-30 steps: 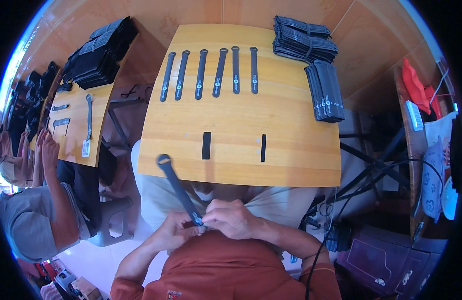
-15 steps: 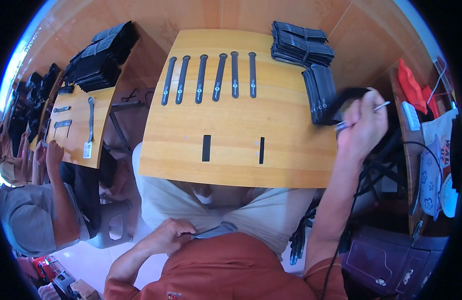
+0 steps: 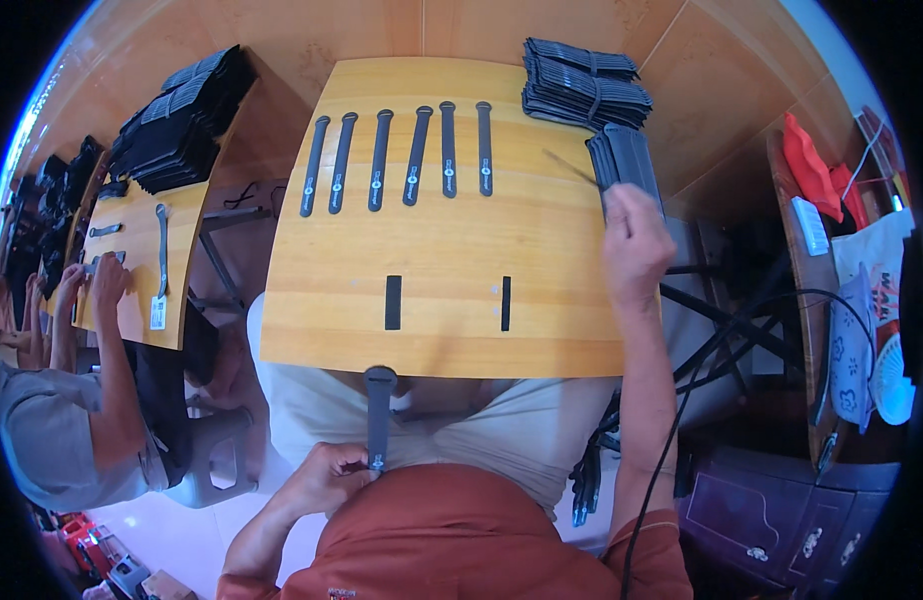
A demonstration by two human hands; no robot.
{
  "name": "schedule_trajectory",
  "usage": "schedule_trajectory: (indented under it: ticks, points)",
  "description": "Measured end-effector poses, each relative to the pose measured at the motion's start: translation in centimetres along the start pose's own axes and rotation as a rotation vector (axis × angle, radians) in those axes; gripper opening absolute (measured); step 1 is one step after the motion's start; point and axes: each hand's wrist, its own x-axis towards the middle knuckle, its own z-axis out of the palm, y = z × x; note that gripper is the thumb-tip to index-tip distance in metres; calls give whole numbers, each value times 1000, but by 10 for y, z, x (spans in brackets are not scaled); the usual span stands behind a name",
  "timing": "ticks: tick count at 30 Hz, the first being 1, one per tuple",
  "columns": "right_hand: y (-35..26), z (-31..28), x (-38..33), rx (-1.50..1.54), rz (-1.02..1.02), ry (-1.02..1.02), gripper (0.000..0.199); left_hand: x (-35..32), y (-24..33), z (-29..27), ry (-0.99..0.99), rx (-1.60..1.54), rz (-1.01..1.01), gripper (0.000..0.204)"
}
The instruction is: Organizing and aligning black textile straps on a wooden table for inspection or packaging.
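Note:
My left hand (image 3: pixel 332 478) is low in front of my belly, its fingers pinched on the lower end of a dark grey strap (image 3: pixel 378 425). That strap stands up from the fingers, with its looped end reaching the table's near edge. At the table's right edge is my right hand (image 3: pixel 637 245), closed and slightly blurred. A thin rod-like tool (image 3: pixel 572 168) points out of it to the far left, too smeared to name. Just beyond that hand lies a stack of grey straps (image 3: pixel 632 155). Several similar straps (image 3: pixel 379 165) lie in a row across the table.
Two short black strips (image 3: pixel 393 303) lie on the wooden table (image 3: pixel 442 345) near its front. Bundled straps (image 3: pixel 582 90) stand at the far right corner. On my left a person (image 3: pixel 67 420) works at another table. A side table with a red cloth (image 3: pixel 810 170) stands right.
My right hand has moved left from beyond the table's right edge; the dark blurred thing beside it no longer shows. The left hand's strap has swung from lying sideways to pointing at the table.

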Motion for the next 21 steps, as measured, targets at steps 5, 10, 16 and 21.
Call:
schedule_trajectory:
  ticks: [5,10,16,21]
  points:
    - [-1,18,-52,78,16,-296,19,4,5,2,11,0,30,11]
    - [-3,21,-61,61,138,-489,14,10,7,7,18,-119,49,11]
    - [-2,15,-55,-3,195,-639,18,17,10,11,43,-106,106,12]
    - [-3,8,-51,-31,213,-686,24,23,5,16,72,-168,139,11]
